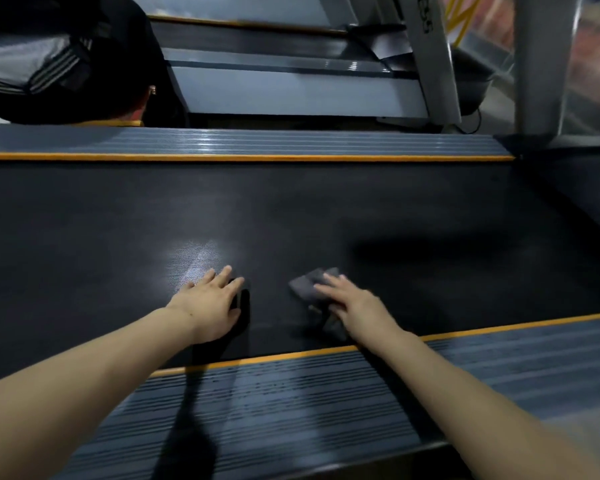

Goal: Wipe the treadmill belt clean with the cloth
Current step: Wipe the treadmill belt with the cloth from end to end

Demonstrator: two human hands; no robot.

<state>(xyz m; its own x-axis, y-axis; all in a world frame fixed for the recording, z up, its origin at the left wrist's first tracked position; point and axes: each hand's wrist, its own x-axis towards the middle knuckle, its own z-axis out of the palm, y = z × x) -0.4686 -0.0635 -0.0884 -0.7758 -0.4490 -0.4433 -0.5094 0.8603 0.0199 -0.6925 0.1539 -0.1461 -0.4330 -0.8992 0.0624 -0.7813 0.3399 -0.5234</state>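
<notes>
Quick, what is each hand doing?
Left hand: open, flat on the black treadmill belt.
Right hand: open, pressing the crumpled grey cloth.

Black treadmill belt bears a grey, somewhat blurred cloth.

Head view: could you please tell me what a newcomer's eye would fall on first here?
Two bare forearms reach in from below onto the wide black belt. The right hand presses flat on a grey cloth near the belt's near edge, while the left hand rests flat on the belt beside a bright patch of glare. Orange strips edge the belt against the ribbed grey side rails, far and near.
</notes>
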